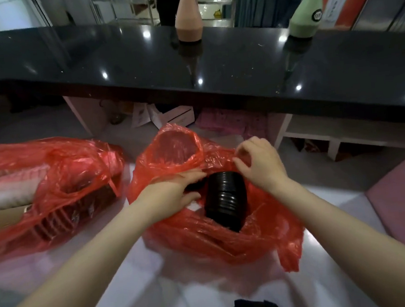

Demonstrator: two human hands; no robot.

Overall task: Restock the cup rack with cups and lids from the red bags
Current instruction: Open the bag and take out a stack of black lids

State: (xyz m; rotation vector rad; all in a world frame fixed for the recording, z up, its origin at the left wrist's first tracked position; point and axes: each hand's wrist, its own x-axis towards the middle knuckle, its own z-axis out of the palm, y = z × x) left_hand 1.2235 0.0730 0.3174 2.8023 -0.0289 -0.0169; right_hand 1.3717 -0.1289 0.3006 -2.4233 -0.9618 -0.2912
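The stack of black lids is lying tilted inside the open red bag on the white bench, directly between your two hands. Your left hand is reaching into the bag mouth from the left, palm down, with the fingers extended and held close together; the fingertips are lying at the upper left edge of the stack, touching or just beside it, and the thumb is sitting low against the stack's left side. You cannot tell whether the left hand is actually gripping the stack. Your right hand is hovering above and to the right of the stack's top end, wrist bent, with the fingers curled and pinching the red plastic at the far rim of the bag. Both forearms are entering from the bottom corners and converging on the bag.

A second red bag, holding more stacked items seen dimly through the plastic, is lying well apart to the left on the same surface. Behind, a black counter is carrying a pink bottle and a green bottle.
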